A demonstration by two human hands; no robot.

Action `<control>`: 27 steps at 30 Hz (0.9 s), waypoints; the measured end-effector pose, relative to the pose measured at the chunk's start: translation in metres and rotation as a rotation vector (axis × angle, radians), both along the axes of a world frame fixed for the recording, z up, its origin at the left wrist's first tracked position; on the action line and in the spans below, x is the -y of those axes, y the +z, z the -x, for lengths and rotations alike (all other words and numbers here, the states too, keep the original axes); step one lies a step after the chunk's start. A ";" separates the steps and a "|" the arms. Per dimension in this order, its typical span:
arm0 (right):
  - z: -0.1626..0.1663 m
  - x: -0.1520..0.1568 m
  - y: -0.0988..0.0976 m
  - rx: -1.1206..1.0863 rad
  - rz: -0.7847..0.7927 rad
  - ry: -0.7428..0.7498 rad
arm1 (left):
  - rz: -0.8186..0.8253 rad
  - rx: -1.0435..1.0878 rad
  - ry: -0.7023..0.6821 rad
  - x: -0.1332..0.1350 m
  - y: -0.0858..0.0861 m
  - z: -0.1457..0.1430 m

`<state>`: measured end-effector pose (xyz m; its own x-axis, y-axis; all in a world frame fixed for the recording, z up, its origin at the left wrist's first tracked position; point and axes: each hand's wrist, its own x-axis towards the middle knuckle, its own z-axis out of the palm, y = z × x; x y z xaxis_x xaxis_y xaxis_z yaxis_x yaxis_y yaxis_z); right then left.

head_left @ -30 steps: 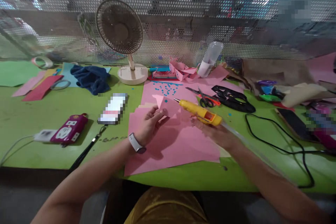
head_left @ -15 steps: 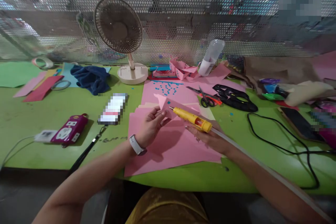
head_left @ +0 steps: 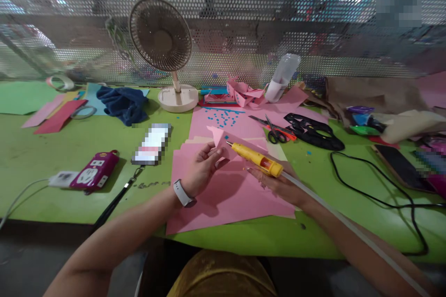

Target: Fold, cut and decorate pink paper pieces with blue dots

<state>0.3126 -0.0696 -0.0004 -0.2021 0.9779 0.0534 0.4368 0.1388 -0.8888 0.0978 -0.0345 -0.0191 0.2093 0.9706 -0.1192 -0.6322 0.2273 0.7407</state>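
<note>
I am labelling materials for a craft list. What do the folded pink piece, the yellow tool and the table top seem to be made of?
Folded pink piece: matte thin paper, judging by its sharp creases. Yellow glue gun: probably glossy plastic with a metal tip and a translucent stick behind it. Table: a smooth green surface, perhaps painted or laminated; scuffs show, and the core is hidden.

Glue gun (head_left: 256, 159) against pink paper (head_left: 221, 141)
</note>
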 end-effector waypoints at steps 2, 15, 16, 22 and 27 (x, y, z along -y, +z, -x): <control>0.002 0.000 0.003 0.019 -0.020 0.007 | -0.004 -0.005 -0.010 0.001 0.000 0.000; -0.001 -0.007 0.002 0.269 -0.320 0.038 | 0.038 -0.001 -0.022 0.003 0.004 0.001; -0.001 -0.007 0.002 0.269 -0.335 0.042 | 0.041 0.000 -0.022 0.003 0.004 0.001; -0.001 -0.011 -0.009 0.261 -0.499 0.064 | 0.041 0.005 -0.024 0.003 0.003 0.001; -0.010 -0.016 -0.026 0.315 -0.545 0.083 | 0.039 0.007 -0.028 0.003 0.003 0.001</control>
<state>0.3224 -0.0536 -0.0262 -0.3635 0.8073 0.4649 0.6343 0.5800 -0.5112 0.0971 -0.0372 -0.0164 0.2377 0.9589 -0.1549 -0.6301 0.2736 0.7267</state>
